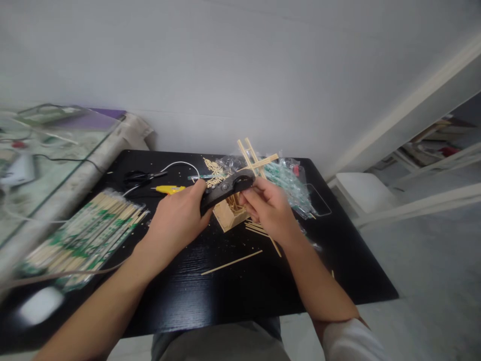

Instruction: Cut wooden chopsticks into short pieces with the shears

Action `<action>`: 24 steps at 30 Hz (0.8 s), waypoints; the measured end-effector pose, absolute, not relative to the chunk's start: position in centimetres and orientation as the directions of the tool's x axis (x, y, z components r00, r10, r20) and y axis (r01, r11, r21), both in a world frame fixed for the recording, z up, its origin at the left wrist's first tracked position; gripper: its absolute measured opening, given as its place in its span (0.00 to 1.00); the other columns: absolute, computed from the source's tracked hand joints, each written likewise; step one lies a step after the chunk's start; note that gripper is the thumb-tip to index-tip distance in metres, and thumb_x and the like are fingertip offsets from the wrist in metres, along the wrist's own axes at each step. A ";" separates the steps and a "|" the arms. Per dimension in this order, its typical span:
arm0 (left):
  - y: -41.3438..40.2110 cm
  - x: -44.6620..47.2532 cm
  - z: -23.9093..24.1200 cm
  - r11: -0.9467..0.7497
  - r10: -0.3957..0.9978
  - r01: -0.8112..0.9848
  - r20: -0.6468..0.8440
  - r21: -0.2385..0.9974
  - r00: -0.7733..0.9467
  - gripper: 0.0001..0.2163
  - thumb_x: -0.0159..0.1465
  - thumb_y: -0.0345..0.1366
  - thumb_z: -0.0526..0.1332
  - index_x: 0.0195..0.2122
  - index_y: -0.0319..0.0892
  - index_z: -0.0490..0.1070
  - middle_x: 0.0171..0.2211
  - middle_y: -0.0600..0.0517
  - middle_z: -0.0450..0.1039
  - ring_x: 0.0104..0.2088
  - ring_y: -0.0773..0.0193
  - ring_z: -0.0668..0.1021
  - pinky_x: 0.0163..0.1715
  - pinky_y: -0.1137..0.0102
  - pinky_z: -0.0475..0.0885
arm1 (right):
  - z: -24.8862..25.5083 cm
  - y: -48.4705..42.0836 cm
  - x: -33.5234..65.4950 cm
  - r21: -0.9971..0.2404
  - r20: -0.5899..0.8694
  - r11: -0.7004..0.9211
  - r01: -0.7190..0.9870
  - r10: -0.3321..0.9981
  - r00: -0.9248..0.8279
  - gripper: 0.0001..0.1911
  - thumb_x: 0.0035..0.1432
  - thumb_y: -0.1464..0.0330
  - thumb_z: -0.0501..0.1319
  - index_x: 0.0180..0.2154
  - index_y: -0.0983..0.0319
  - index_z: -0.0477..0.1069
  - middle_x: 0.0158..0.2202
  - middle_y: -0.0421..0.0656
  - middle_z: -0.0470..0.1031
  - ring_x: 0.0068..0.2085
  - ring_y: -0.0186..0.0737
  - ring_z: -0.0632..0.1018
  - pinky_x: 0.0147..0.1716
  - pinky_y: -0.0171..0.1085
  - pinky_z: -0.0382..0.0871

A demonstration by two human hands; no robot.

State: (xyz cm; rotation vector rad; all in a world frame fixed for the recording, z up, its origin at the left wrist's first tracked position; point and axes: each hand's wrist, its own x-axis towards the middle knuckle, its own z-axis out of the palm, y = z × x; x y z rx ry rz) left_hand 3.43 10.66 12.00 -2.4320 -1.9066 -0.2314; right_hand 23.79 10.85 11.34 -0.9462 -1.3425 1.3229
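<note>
My left hand (176, 215) is closed around the handle of a black cutting tool (225, 187) with a round pivot screw and a curved jaw at its right end. Close to that jaw, my right hand (268, 203) has its fingers pinched together; what they hold is hidden. Below the tool sits a small light-wood box (228, 215) with slanted sides, partly covered by my hands. Several wooden sticks (259, 163) cross one another just beyond the right hand. A single thin stick (232, 262) lies nearer to me on the black table (180, 296).
Wrapped chopsticks (88, 235) lie at left, a white mouse (41, 305) nearer. Black scissors (141, 178), a yellow glue gun or similar tool (169, 189) and small cut pieces (215, 173) lie behind. Green-printed plastic wrappers (291, 185) pile at right. A wall (225, 75) stands behind.
</note>
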 end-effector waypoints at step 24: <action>10.4 3.7 12.3 -0.208 0.970 0.978 0.134 0.034 0.202 0.06 0.67 0.39 0.57 0.42 0.45 0.65 0.35 0.45 0.80 0.36 0.47 0.84 0.26 0.65 0.63 | 11.8 10.8 23.9 -0.988 0.040 0.001 -0.154 0.967 -0.252 0.11 0.67 0.64 0.62 0.31 0.60 0.69 0.16 0.33 0.69 0.13 0.28 0.68 0.09 0.27 0.57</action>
